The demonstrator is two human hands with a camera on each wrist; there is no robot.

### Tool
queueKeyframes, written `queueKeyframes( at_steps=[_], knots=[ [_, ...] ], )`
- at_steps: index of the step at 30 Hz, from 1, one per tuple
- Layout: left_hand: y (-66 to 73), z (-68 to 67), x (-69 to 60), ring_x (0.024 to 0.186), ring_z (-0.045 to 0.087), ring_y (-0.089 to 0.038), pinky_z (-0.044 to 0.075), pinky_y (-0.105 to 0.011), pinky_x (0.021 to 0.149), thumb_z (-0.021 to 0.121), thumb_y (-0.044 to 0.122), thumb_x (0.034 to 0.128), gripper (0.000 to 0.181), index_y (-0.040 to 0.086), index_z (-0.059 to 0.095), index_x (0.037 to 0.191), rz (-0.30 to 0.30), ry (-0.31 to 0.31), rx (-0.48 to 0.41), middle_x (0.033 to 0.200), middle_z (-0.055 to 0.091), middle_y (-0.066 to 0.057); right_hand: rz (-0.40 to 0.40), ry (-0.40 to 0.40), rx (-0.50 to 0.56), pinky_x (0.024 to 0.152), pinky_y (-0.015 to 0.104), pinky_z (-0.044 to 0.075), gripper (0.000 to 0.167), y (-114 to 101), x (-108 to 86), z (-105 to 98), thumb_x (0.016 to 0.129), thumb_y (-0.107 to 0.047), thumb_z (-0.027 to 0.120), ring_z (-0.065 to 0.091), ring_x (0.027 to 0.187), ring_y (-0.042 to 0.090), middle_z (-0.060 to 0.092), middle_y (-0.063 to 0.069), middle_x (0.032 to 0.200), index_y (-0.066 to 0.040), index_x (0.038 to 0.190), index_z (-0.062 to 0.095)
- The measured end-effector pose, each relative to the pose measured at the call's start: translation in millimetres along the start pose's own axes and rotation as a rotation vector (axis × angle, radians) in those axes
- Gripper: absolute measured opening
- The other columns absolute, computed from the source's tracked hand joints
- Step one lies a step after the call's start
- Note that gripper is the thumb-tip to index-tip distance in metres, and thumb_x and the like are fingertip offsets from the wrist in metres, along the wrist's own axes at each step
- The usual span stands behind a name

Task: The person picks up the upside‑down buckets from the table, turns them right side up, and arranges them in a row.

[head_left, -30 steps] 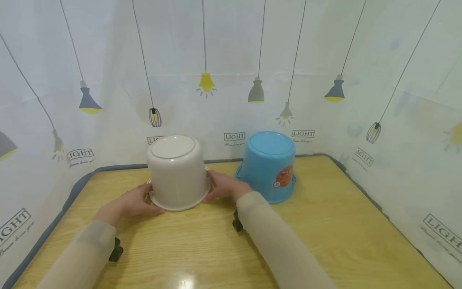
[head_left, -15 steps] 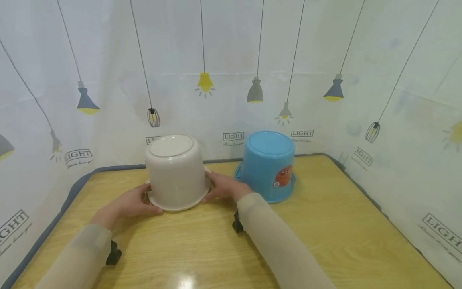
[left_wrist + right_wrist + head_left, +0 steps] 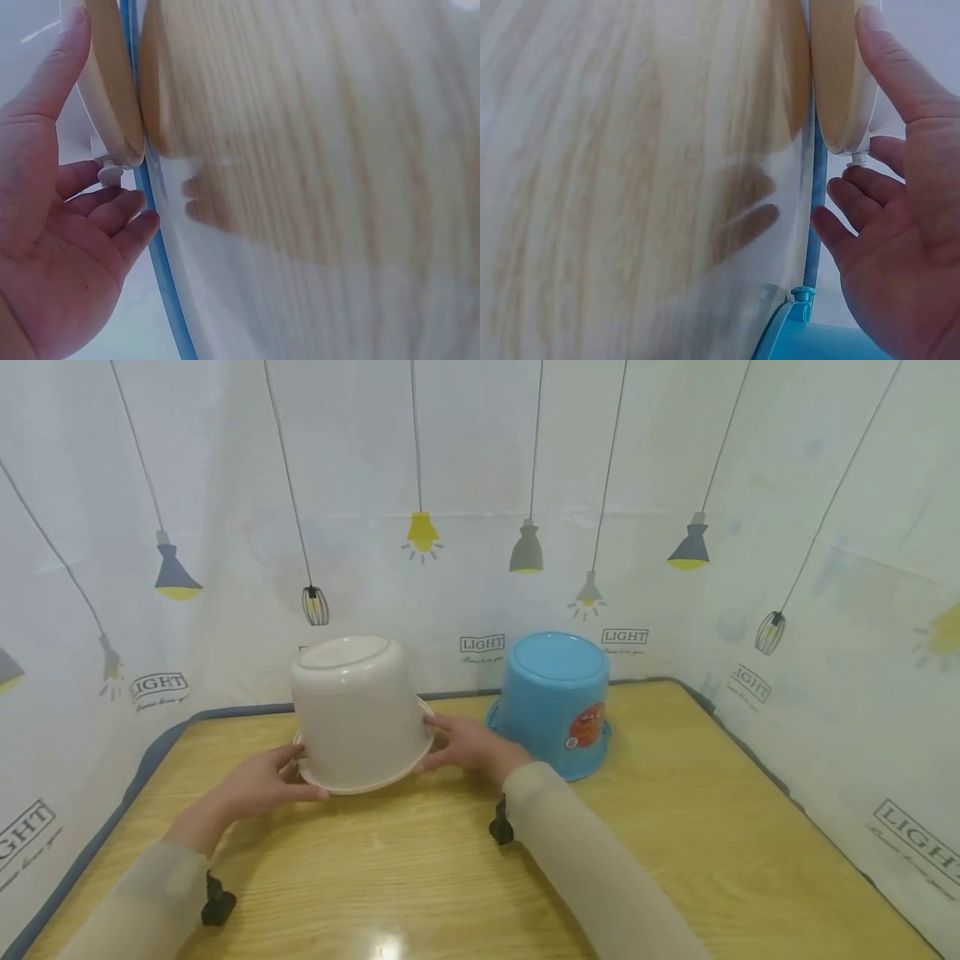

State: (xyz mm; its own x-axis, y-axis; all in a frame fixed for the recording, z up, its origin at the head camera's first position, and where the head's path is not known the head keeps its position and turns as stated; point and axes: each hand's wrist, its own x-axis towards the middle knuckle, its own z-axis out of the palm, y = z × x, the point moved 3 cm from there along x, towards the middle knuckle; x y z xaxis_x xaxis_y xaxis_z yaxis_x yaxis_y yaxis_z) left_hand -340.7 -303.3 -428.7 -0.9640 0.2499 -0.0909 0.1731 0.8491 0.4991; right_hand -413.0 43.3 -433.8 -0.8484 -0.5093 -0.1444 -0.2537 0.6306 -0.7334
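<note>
An upside-down white bucket (image 3: 360,718) is between both hands in the head view, leaning with its right side higher. My left hand (image 3: 258,785) grips its rim on the left; in the left wrist view the thumb lies along the wall and the fingers curl beside a white knob (image 3: 110,174). On the other side my right hand (image 3: 472,747) grips the rim, its thumb against the bucket wall (image 3: 864,82) in the right wrist view. The bucket's underside opening shows in both wrist views, so the rim is raised off the table. What lies inside cannot be seen.
A blue bucket (image 3: 558,710) with a red label stands upside down just right of my right hand. The wooden table (image 3: 420,868) ends at a dark blue edge strip (image 3: 150,756). White curtains (image 3: 480,460) printed with lamps enclose the back and sides.
The white bucket has tipped, its right side rising, and shifted slightly left and up. Both hands moved with it, still gripping the rim. The blue bucket stays put.
</note>
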Motion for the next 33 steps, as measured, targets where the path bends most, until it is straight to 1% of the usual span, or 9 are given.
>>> queueKeyframes(
  at_steps=[4,11,13,16,21,24,27,30,33],
  knots=[
    [2.0,-2.0,-3.5,0.150,0.042,-0.064,0.043,-0.077,0.119,0.085,0.065,0.0889,0.114,-0.006,0.039,0.166,0.024,0.020,-0.003,0.166,0.041,-0.038,0.003,0.015,0.069,0.137,0.064,0.026,0.107,-1.6,-3.6,-1.2,0.080,-0.058,0.096,0.029,0.169,0.032,0.037,-0.002,0.179,-0.038,0.170,0.041],
    [6.2,-4.8,-8.2,0.144,0.050,-0.065,0.049,-0.073,0.116,0.085,0.062,0.0909,0.111,-0.009,0.040,0.164,0.041,0.049,-0.019,0.165,0.042,-0.038,-0.037,0.031,0.175,0.136,0.057,0.032,0.102,-4.4,-6.5,-0.8,0.083,-0.044,0.097,0.036,0.166,0.034,0.039,0.005,0.178,-0.023,0.168,0.046],
    [7.1,-4.8,-9.1,0.144,0.050,-0.065,0.049,-0.072,0.117,0.085,0.061,0.0910,0.109,-0.010,0.042,0.162,0.046,0.052,-0.033,0.165,0.043,-0.038,-0.043,0.034,0.205,0.136,0.055,0.032,0.099,-3.9,-6.5,-0.5,0.083,-0.041,0.098,0.036,0.166,0.033,0.039,0.006,0.178,-0.022,0.167,0.048],
    [8.2,-4.4,-10.7,0.144,0.050,-0.064,0.049,-0.072,0.117,0.086,0.057,0.0914,0.105,-0.011,0.045,0.160,0.053,0.055,-0.068,0.164,0.044,-0.038,-0.051,0.038,0.257,0.137,0.054,0.032,0.097,-2.9,-6.6,0.0,0.083,-0.038,0.099,0.036,0.166,0.033,0.038,0.006,0.179,-0.022,0.165,0.050],
    [9.2,-5.3,-12.3,0.146,0.049,-0.064,0.048,-0.072,0.118,0.087,0.050,0.0936,0.100,-0.014,0.045,0.159,0.063,0.075,-0.155,0.164,0.045,-0.038,-0.065,0.050,0.318,0.137,0.053,0.030,0.091,-2.7,-8.5,-0.8,0.083,-0.039,0.098,0.034,0.167,0.031,0.036,0.004,0.180,-0.022,0.161,0.053],
    [9.1,-6.6,-12.8,0.147,0.047,-0.064,0.049,-0.071,0.118,0.086,0.049,0.0953,0.099,-0.013,0.043,0.160,0.035,0.077,-0.202,0.166,0.042,-0.038,-0.081,0.060,0.370,0.137,0.054,0.030,0.084,-3.3,-11.2,-2.4,0.086,-0.038,0.096,0.033,0.167,0.032,0.037,0.003,0.180,-0.023,0.158,0.056],
    [8.4,-7.3,-14.2,0.150,0.044,-0.063,0.051,-0.070,0.117,0.083,0.052,0.0963,0.101,-0.010,0.040,0.163,-0.028,0.064,-0.244,0.169,0.037,-0.039,-0.104,0.070,0.412,0.136,0.055,0.032,0.076,-3.8,-14.6,-4.2,0.090,-0.038,0.092,0.035,0.167,0.034,0.041,0.003,0.178,-0.023,0.156,0.057],
    [8.2,-7.1,-15.9,0.153,0.042,-0.061,0.051,-0.069,0.117,0.081,0.056,0.0974,0.102,-0.005,0.037,0.167,-0.083,0.053,-0.289,0.172,0.032,-0.039,-0.109,0.091,0.423,0.135,0.056,0.035,0.071,-4.0,-18.0,-6.1,0.093,-0.043,0.088,0.039,0.165,0.033,0.046,0.002,0.174,-0.027,0.156,0.059],
    [8.6,-6.4,-16.9,0.156,0.040,-0.059,0.049,-0.070,0.119,0.078,0.057,0.0992,0.100,-0.002,0.034,0.168,-0.101,0.055,-0.332,0.174,0.030,-0.036,-0.093,0.117,0.433,0.134,0.058,0.035,0.065,-3.7,-20.8,-8.2,0.094,-0.050,0.085,0.043,0.162,0.031,0.052,0.001,0.170,-0.031,0.152,0.062]
  ],
)
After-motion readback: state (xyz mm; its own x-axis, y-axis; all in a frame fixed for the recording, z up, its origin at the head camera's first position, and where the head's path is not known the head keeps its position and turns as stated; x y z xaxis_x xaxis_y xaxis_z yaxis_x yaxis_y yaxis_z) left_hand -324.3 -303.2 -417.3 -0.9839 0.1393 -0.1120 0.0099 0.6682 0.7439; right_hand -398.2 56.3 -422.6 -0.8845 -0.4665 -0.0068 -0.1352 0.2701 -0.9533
